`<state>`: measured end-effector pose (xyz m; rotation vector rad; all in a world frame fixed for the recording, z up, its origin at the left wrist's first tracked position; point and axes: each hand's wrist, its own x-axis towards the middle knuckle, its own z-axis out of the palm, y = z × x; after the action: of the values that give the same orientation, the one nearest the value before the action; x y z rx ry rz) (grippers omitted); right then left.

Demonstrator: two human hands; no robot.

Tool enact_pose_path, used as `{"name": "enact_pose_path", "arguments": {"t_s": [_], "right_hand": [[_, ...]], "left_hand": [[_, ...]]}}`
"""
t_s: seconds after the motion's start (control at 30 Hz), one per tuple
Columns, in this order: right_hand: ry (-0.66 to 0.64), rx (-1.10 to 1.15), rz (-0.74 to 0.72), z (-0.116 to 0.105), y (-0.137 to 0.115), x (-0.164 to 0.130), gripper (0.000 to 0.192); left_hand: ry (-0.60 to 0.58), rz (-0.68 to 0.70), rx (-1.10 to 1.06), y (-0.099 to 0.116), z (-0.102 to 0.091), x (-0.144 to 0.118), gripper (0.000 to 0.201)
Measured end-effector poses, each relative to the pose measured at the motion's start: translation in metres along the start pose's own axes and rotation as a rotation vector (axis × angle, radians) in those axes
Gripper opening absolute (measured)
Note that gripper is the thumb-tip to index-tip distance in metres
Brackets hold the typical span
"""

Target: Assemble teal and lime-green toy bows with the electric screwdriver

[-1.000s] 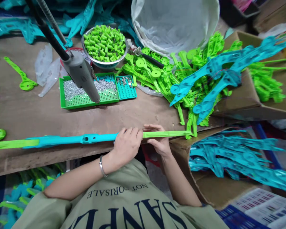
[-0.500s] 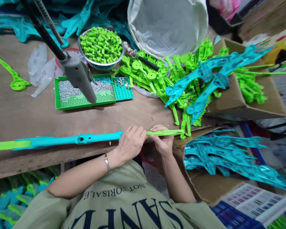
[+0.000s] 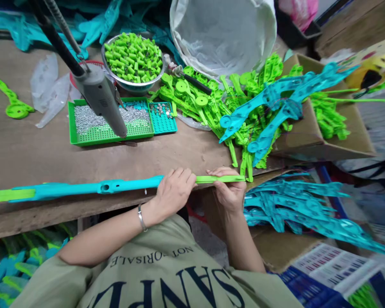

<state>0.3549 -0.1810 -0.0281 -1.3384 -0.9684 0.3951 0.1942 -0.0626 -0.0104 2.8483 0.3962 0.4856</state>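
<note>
A long blue and green plastic toy bow point(image 3: 80, 189) lies along the front edge of the bench, seen edge-on. My left hand point(image 3: 176, 190) is wrapped over it where the blue body meets the green limb point(image 3: 205, 179) on the right. Farther along, my right hand point(image 3: 230, 191) grips that green limb close to its tip, thumb on the near side and fingers behind. Both hands are closed, and the joint beneath my left hand is hidden. Beyond the bow, a grey electric screwdriver point(image 3: 104, 102) hangs over a green tray point(image 3: 112, 139) of small metal screws.
A metal bowl point(image 3: 137, 87) holds green cylinders. Green limbs point(image 3: 208, 107) and blue bow bodies point(image 3: 263, 102) are heaped at the right beside a cardboard box point(image 3: 333, 149). A white sack point(image 3: 224, 34) stands behind. More blue bodies point(image 3: 295, 205) fill a box below the bench's right end.
My right hand has slid right along the green limb, toward its tip. My left hand keeps its hold on the bow. The whole view has shifted slightly.
</note>
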Motion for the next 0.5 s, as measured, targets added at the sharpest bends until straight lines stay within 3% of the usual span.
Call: {"name": "enact_pose_path", "arguments": {"t_s": [0.13, 0.27, 0.4, 0.5], "right_hand": [[-0.024, 0.080, 0.035, -0.005, 0.004, 0.005, 0.012], [0.056, 0.114, 0.061, -0.010, 0.013, 0.021, 0.017], [0.148, 0.165, 0.118, -0.021, 0.021, 0.040, 0.031], [0.202, 0.164, 0.145, -0.027, 0.024, 0.049, 0.042]], "left_hand": [[-0.051, -0.043, 0.057, 0.007, -0.011, -0.001, 0.015], [0.033, -0.088, 0.133, -0.005, -0.052, -0.018, 0.053], [0.070, -0.189, 0.179, -0.059, -0.107, -0.071, 0.065], [0.044, -0.334, 0.203, -0.113, -0.130, -0.134, 0.086]]}}
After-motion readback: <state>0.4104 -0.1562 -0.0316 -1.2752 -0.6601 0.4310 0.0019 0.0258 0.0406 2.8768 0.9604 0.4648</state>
